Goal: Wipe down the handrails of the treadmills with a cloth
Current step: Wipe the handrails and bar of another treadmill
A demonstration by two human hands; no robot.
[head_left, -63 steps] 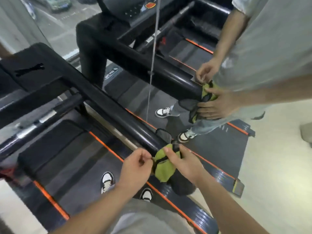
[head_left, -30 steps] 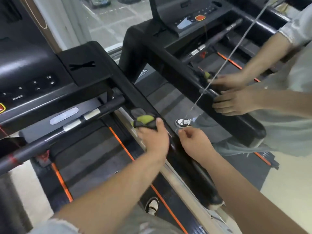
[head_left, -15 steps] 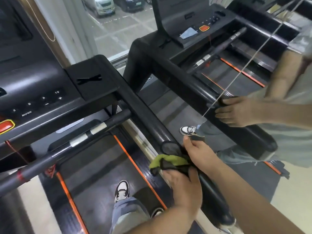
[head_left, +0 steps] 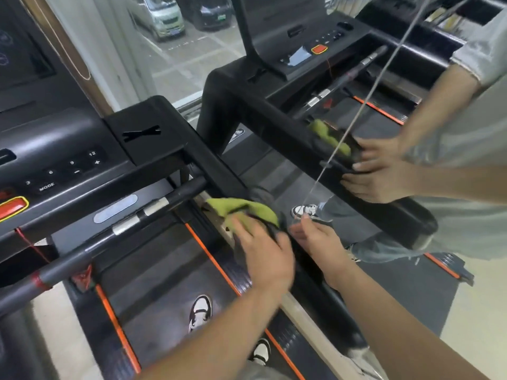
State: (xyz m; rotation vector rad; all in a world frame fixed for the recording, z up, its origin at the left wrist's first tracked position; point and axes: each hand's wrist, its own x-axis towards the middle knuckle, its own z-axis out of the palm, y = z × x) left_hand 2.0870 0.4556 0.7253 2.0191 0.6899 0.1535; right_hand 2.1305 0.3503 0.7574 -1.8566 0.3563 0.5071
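Observation:
A green cloth (head_left: 241, 211) with a dark grey edge lies over the black right handrail (head_left: 216, 171) of the treadmill I stand on. My left hand (head_left: 262, 255) covers the cloth's near end and holds it against the top of the rail. Just to the right, my right hand (head_left: 319, 242) lies on the rail's outer side, fingers pointing forward and close to the cloth's dark edge. The rail under both hands is hidden.
The console (head_left: 55, 165) with buttons and a red key is at the left, a grey crossbar (head_left: 115, 229) below it. A wall mirror (head_left: 384, 86) on the right repeats the treadmill, hands and cloth. The belt (head_left: 164, 270) and my shoes are below.
Since half a second ago my left hand has slid the cloth forward along the rail toward the console. My right hand moved forward beside it. A second ago the cloth was further up the rail.

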